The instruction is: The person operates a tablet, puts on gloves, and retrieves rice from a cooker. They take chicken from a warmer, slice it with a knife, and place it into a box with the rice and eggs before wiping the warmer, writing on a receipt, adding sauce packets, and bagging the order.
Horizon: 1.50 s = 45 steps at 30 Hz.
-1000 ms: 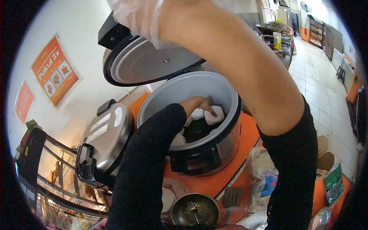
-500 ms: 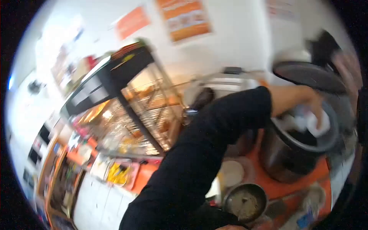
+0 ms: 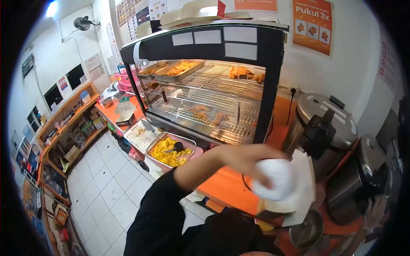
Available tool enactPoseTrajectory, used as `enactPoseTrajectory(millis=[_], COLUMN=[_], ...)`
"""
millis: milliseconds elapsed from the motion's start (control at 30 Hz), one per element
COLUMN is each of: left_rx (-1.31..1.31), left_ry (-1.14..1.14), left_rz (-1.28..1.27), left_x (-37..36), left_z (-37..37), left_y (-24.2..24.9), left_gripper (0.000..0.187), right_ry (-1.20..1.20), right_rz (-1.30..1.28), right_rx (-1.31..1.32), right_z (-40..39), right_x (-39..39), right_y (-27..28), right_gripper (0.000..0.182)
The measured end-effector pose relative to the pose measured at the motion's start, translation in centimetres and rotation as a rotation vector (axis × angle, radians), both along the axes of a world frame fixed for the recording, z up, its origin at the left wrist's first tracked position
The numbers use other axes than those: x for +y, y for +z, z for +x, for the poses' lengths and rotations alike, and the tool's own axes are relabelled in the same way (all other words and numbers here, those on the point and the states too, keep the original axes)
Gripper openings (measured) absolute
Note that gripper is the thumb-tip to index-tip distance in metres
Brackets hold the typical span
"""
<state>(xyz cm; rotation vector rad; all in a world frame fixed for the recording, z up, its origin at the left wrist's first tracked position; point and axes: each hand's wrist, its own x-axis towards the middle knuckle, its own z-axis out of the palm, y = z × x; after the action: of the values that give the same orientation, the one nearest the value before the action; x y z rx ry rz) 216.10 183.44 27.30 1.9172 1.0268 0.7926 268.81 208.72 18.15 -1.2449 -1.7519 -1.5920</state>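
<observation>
My left hand, in a black sleeve, is closed on a round white bundle that looks wrapped and is blurred by motion. Beneath the bundle stands an open cardboard takeaway box, its pale lid raised on the right. Part of the box is covered by the hand and bundle. Low at the right edge, my right hand shows faintly, fingers spread, beside the front of a steel rice cooker whose lid is down. A metal bowl sits just right of the box.
A lit glass display case holds trays and fried pieces. In front of it lies a tray of yellow food with a black-handled utensil. A second steel cooker stands behind the first on the orange counter. White floor tiles lie left.
My left hand has come out of the open cooker with the white bundle and moved left over the box. The cooker's lid has been lowered. My view has swung left.
</observation>
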Motion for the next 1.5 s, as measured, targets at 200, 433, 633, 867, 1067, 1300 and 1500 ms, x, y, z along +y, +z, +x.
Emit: enactPoseTrajectory(millis=[200, 433, 633, 867, 1067, 1300, 1500], left_rx=[-0.848, -1.150, -1.148, -1.166, -1.085, -1.040, -1.064], left_ry=[1.073, 1.653, 1.709, 1.803, 1.758, 1.567, 1.450], left_rz=[-0.257, -0.236, -0.047, -0.075, -0.090, -0.026, -0.137], left_x=[-26.4, -45.6, -47.6, -46.5, -42.1, -34.6, -31.4], left_z=[-9.8, -7.5, -10.3, -14.9, -22.7, -30.2, -32.4], left_y=[-17.6, -24.3, -24.6, -27.0, -25.7, -22.7, -22.9], left_gripper=[0.054, 0.050, 0.051, 0.051, 0.054, 0.056, 0.059], right_ry=[0.580, 1.387, 0.799, 0.753, 0.668, 0.935, 1.114], right_rz=[-0.266, -1.277, -1.405, -0.848, -0.904, -1.238, -0.818], right_rx=[0.597, 0.776, 0.885, 0.656, 0.665, 0.450, 0.559], right_z=[-16.7, -45.8, -57.7, -59.6, -60.4, -62.9, -65.7], right_x=[-9.9, -14.4, -10.7, -13.5, -15.8, -16.1, -11.9], right_y=[5.2, 1.1, -3.5, -4.1, -2.4, -0.8, 8.2], right_gripper=[0.022, 0.030, 0.034, 0.010, 0.008, 0.016, 0.025])
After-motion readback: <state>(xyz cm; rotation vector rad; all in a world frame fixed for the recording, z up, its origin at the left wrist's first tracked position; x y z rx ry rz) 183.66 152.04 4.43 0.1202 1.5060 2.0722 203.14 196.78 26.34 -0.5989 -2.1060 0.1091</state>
